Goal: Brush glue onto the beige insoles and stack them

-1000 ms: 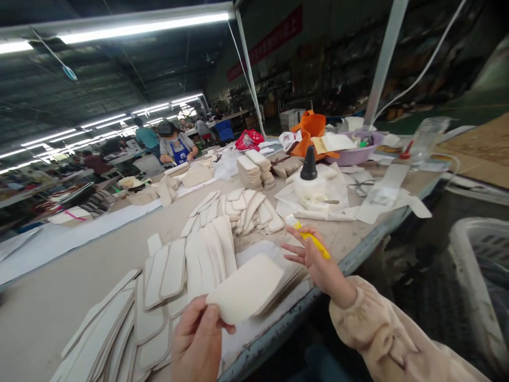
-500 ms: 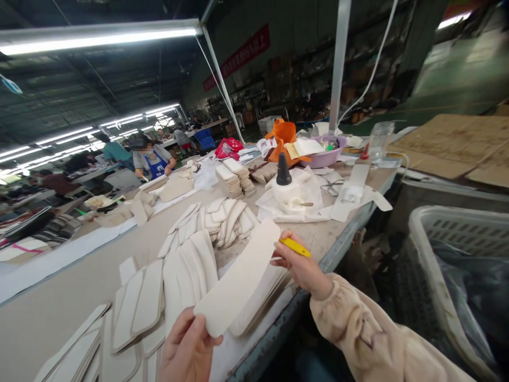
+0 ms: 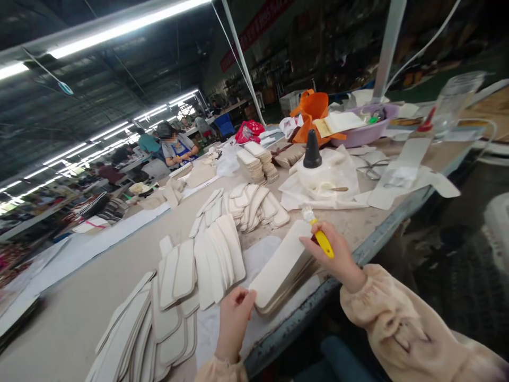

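Note:
A long cream panel (image 3: 280, 260) with rounded corners lies along the top of a stack of similar pieces near the table's front edge. At its near end, the thumb and forefinger of my left hand (image 3: 235, 313) are closed on the corner. My right hand (image 3: 336, 252) grips a small brush (image 3: 324, 242) with a yellow handle and a pale head pointing away from me. Fingers of that same hand touch the panel's far end. Beyond the brush, a white tub (image 3: 314, 179) with a black cone on top sits on crumpled plastic, a small stick at its front.
Fanned cream pieces (image 3: 218, 257) and more stacks (image 3: 175, 276) cover the table's left side. Toward the back stand a purple basin (image 3: 368, 132), an orange bag (image 3: 312, 114) and a glass jar (image 3: 457, 106). Scissors (image 3: 374, 168) lie right of the tub. A co-worker (image 3: 177, 146) sits farther off.
The panel, earlier held up and tilted in my left hand, now lies flat on the stack. My right hand has come to its far end, still holding the brush. The view has shifted.

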`<act>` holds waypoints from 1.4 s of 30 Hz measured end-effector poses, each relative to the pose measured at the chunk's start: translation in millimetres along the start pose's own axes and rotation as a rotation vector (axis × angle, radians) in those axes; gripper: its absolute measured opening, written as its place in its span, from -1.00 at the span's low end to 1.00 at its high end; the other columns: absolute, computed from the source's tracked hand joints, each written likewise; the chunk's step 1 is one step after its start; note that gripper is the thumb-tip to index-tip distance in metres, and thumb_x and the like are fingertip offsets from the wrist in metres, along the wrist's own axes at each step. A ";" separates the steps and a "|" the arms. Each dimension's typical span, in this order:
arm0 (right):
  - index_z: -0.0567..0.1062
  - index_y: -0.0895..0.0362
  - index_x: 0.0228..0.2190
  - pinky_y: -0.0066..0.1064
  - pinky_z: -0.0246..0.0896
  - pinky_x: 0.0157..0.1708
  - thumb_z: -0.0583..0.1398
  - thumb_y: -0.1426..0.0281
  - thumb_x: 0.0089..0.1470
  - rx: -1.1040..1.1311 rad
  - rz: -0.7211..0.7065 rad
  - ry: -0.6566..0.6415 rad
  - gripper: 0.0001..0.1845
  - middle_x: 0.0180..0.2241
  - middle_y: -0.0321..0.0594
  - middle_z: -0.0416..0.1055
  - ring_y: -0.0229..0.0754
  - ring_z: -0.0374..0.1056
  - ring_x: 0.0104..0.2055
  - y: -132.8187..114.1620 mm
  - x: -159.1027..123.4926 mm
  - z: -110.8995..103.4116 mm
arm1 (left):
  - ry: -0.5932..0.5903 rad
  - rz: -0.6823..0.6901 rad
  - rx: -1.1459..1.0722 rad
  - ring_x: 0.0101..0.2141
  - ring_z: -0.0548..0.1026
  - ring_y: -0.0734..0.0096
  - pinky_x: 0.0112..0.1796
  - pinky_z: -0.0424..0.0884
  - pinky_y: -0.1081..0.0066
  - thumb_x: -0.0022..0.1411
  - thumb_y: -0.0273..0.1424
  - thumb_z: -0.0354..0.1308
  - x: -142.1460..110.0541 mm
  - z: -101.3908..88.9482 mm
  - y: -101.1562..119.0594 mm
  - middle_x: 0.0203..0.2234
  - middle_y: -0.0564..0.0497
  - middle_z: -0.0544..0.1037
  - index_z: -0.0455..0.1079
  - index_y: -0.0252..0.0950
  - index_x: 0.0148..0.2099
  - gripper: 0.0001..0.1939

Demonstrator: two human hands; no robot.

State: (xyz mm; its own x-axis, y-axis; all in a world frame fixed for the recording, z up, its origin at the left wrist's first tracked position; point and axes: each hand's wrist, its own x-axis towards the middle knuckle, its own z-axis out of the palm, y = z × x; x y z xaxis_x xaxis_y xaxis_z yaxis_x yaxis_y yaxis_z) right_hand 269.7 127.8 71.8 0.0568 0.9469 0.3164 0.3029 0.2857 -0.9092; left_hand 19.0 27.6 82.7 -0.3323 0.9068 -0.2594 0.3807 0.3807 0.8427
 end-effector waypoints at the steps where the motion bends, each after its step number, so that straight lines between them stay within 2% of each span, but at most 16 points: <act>1: 0.25 0.04 -0.32 -0.39 0.17 -0.44 0.22 0.20 0.04 -0.023 0.004 -0.009 -0.73 -0.50 -0.37 0.30 -0.24 0.25 -0.51 1.0 -0.8 -0.3 | -0.002 0.001 0.013 -0.70 0.15 0.58 -0.62 0.05 0.52 0.06 -0.17 0.18 0.8 0.6 -0.9 -0.80 0.22 0.22 0.29 -0.27 -0.58 -0.68; 12: 0.24 0.06 -0.29 -0.32 0.22 -0.38 0.20 0.16 0.05 -0.179 0.015 -0.031 -0.69 -0.50 -0.33 0.36 -0.16 0.34 -0.46 10.9 -3.2 0.4 | 0.005 0.008 0.104 -0.64 0.30 0.48 -0.57 0.16 0.49 0.07 -0.20 0.15 6.7 2.9 -15.4 -0.73 0.16 0.34 0.33 -0.25 -0.54 -0.74; 20: 0.27 0.06 -0.31 -0.32 0.21 -0.40 0.20 0.14 0.01 -0.258 0.038 0.039 -0.68 -0.50 -0.33 0.37 -0.15 0.35 -0.48 24.2 0.0 3.7 | 0.013 -0.019 0.115 -0.62 0.36 0.46 -0.57 0.19 0.49 0.05 -0.22 0.15 9.2 4.6 -23.1 -0.71 0.13 0.38 0.33 -0.26 -0.53 -0.76; 23: 0.27 0.05 -0.30 -0.32 0.22 -0.38 0.20 0.16 0.01 -0.276 0.051 0.053 -0.70 -0.48 -0.33 0.38 -0.14 0.36 -0.46 28.8 1.2 3.7 | 0.026 -0.025 0.097 -0.63 0.36 0.45 -0.56 0.22 0.47 0.05 -0.20 0.15 8.7 5.5 -21.8 -0.71 0.16 0.37 0.39 -0.28 -0.36 -0.77; 26: 0.26 0.04 -0.29 -0.32 0.22 -0.38 0.19 0.19 0.04 -0.312 0.077 0.046 -0.74 -0.48 -0.33 0.40 -0.13 0.37 -0.46 27.3 0.4 2.7 | 0.033 -0.012 0.068 -0.62 0.37 0.41 -0.54 0.24 0.44 0.02 -0.13 0.17 7.9 4.0 -19.7 -0.70 0.18 0.36 0.41 -0.32 -0.10 -0.55; 28: 0.26 0.03 -0.29 -0.33 0.21 -0.38 0.17 0.23 0.05 -0.351 0.089 0.025 -0.78 -0.47 -0.32 0.41 -0.12 0.38 -0.45 24.5 -0.2 2.2 | 0.034 -0.009 0.049 -0.60 0.37 0.38 -0.53 0.26 0.41 -0.03 -0.06 0.21 8.6 2.1 -19.3 -0.69 0.17 0.37 0.42 -0.34 -0.04 -0.43; 33: 0.26 0.04 -0.27 -0.35 0.18 -0.40 0.15 0.34 0.06 -0.498 0.087 -0.024 -0.83 -0.44 -0.28 0.42 -0.10 0.39 -0.42 22.0 0.5 2.5 | 0.037 -0.045 0.059 -0.57 0.39 0.34 -0.53 0.27 0.38 -0.15 0.04 0.24 12.9 1.4 -20.8 -0.62 0.11 0.43 0.47 -0.34 -0.10 -0.34; 42: 0.30 0.06 -0.23 -0.39 0.11 -0.40 0.13 0.37 0.09 -0.601 0.118 -0.062 -0.83 -0.43 -0.27 0.41 -0.12 0.39 -0.38 24.3 0.7 0.8 | 0.095 -0.008 0.100 -0.57 0.38 0.35 -0.53 0.28 0.36 -0.13 0.04 0.20 15.7 6.7 -24.7 -0.61 0.11 0.42 0.47 -0.30 -0.20 -0.43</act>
State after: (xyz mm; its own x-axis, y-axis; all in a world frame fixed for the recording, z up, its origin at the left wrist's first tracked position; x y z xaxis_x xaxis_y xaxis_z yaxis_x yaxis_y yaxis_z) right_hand 276.3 135.5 49.7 0.0730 0.9790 0.1906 0.7822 0.0624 -0.6199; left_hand 10.2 33.6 54.6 -0.4144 0.8842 -0.2156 0.4601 0.4080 0.7886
